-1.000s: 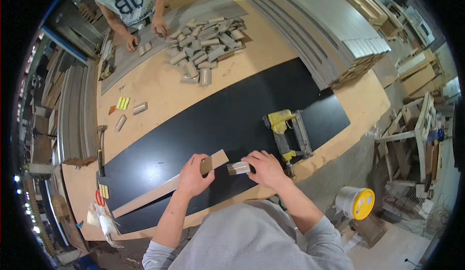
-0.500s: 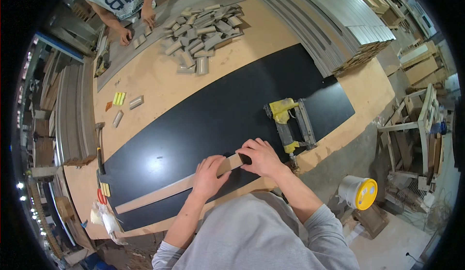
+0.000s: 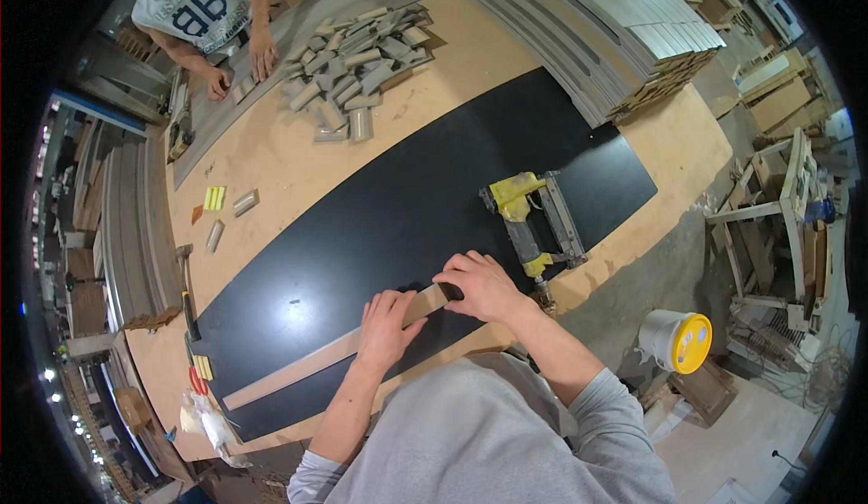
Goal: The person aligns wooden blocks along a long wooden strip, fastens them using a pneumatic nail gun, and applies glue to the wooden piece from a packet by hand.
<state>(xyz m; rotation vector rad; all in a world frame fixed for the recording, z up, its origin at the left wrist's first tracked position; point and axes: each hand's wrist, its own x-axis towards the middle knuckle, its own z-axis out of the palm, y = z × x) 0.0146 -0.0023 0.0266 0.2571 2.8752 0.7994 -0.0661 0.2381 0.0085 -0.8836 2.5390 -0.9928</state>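
Note:
A long pale wooden strip (image 3: 298,370) lies on a black panel (image 3: 380,224) near the table's front edge. My left hand (image 3: 387,328) presses flat on the strip near its right end. My right hand (image 3: 479,285) is closed over a small block at that end of the strip; the block is mostly hidden under my fingers. A yellow and black nail gun (image 3: 533,219) rests on the panel just right of my right hand.
A pile of short grey wood pieces (image 3: 357,61) lies at the back, where another person's hands (image 3: 244,63) work on a grey board. Stacked grey slats (image 3: 597,29) fill the back right. A white bucket with a yellow lid (image 3: 676,341) stands on the floor.
My hands have moved together at the strip's right end. The small block held beside the strip a second ago now sits at the strip's end under my right hand.

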